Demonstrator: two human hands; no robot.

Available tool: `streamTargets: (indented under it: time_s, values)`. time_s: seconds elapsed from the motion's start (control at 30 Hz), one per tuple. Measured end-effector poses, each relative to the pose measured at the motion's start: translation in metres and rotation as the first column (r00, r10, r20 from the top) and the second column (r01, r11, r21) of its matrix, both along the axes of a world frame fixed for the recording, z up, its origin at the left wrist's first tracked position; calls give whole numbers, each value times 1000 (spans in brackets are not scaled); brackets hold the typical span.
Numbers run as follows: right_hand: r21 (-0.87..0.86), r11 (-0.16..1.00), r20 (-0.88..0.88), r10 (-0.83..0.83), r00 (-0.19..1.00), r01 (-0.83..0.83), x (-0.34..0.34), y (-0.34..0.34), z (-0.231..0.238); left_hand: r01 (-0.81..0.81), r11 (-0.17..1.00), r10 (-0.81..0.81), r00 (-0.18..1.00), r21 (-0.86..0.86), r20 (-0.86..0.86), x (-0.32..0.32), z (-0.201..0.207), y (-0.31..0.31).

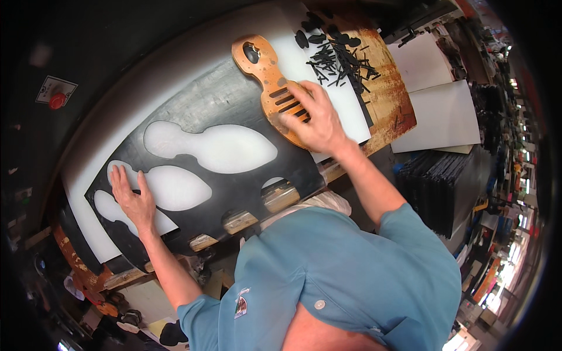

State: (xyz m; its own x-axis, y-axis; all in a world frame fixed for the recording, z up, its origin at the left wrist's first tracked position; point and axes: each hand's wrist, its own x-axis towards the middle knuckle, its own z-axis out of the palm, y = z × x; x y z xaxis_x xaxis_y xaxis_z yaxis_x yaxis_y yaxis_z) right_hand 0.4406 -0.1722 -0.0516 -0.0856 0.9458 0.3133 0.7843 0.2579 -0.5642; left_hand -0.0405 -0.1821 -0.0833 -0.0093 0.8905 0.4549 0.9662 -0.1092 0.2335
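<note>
My right hand (pixel 321 120) grips the slotted, wide end of an orange sole-shaped cutting die (pixel 267 65). The die rests at the upper right edge of a black sheet (pixel 193 96), partly over the white board (pixel 79 181) underneath. Several sole-shaped holes in the sheet show white through them, and cutouts along its near edge show wood. At the sheet's left side, my left hand (pixel 133 199) lies flat with fingers stretched, over the narrow part of one hole. The palm side of my right hand is hidden.
Small black offcuts (pixel 339 58) lie heaped on the board's far right, beside a rusty brown surface (pixel 395 88). White sheets (pixel 439 117) and a tall stack of black sheets (pixel 439 187) stand at my right. A red button (pixel 57 100) sits on the dark machine at far left.
</note>
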Motion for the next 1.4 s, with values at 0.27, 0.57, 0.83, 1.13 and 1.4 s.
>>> streamTargets:
  time_s: [0.27, 0.57, 0.83, 1.13, 1.4]
  values:
    - [68, 994, 173, 74, 982, -87, 77, 87, -32, 11, 1000, -11, 1000, -4, 4, 1, 3, -1]
    - [204, 971, 440, 24, 898, -125, 102, 162, -54, 18, 1000, -18, 999, 7, 32, 1, 4, 0]
    - [189, 982, 509, -117, 853, 22, 187, 188, -59, -6, 1000, 7, 1000, -15, 12, 1, 3, -1]
    - [101, 977, 339, 144, 930, -188, 106, 82, -57, 17, 1000, -18, 999, 24, 46, 0, 2, -1]
    - [27, 979, 35, -202, 979, 201, 102, 69, 7, 18, 999, -19, 1000, 41, 19, 1, 2, 2]
